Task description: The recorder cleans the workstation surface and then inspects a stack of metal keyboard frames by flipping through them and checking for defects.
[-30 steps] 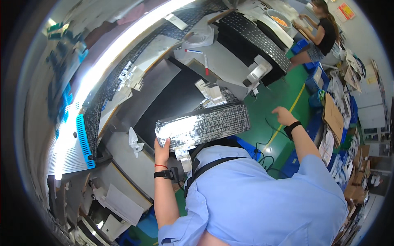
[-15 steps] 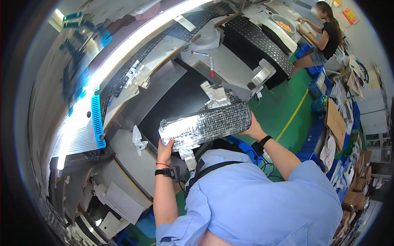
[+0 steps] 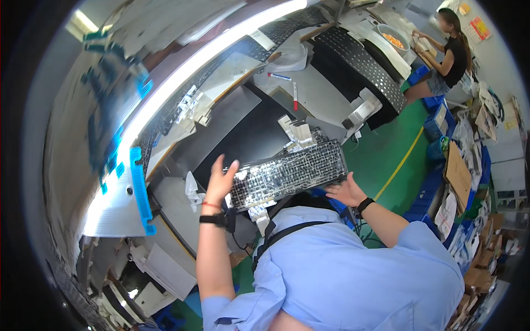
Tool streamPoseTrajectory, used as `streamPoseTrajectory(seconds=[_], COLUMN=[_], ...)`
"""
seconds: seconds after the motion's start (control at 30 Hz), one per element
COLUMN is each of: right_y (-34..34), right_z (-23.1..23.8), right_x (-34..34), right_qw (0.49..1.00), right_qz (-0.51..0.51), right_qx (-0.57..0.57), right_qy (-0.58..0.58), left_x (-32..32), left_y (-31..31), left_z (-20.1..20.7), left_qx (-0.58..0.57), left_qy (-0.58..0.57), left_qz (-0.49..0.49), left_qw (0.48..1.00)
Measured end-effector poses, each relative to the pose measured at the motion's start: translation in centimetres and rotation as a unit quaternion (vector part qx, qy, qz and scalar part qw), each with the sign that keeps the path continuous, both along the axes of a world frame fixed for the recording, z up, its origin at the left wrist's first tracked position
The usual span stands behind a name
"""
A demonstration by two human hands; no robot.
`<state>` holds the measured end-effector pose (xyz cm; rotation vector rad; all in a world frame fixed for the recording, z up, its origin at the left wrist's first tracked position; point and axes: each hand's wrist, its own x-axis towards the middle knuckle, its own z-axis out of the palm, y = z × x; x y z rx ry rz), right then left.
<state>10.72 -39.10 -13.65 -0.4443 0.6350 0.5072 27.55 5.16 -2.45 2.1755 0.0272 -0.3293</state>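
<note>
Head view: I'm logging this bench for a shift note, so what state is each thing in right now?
Left hand: raised, fingers spread, touching the left end of the tray.
Right hand: open, palm up under the right end of the tray.
Perforated tray of shiny parts: lifted off the bench, tilted, loaded.
Light strip: lit.
Small white fan: lying on the bench; running or not, cannot tell.
Red marker: lying flat.

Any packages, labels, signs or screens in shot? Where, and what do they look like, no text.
Wall signs: top right, behind the co-worker, small orange and yellow rectangles.
Cardboard sheet: right edge, flat, brown.
Cardboard boxes: lower right, brown stack.
Label: white tag at top centre.
Screens: none visible.
</note>
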Motion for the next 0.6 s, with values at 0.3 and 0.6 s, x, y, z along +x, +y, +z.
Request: streamPoseTrajectory(seconds=[0.3,0.6], right_y=[8.4,11.1], right_z=[1.0,2.7], right_x=[1.5,5.5], right_qw=[0.988,0.959], right_qz=[-0.152,-0.281], right_qx=[0.017,0.012], right_qy=[-0.029,-0.040], left_x=[9.4,10.1], left_y=[-17.2,-18.5], left_z=[-4.7,-8.4], left_qx=[0.166,0.056], left_qy=[0.216,0.303], left_qz=[-0.382,-0.353], left_qw=[0.883,0.883])
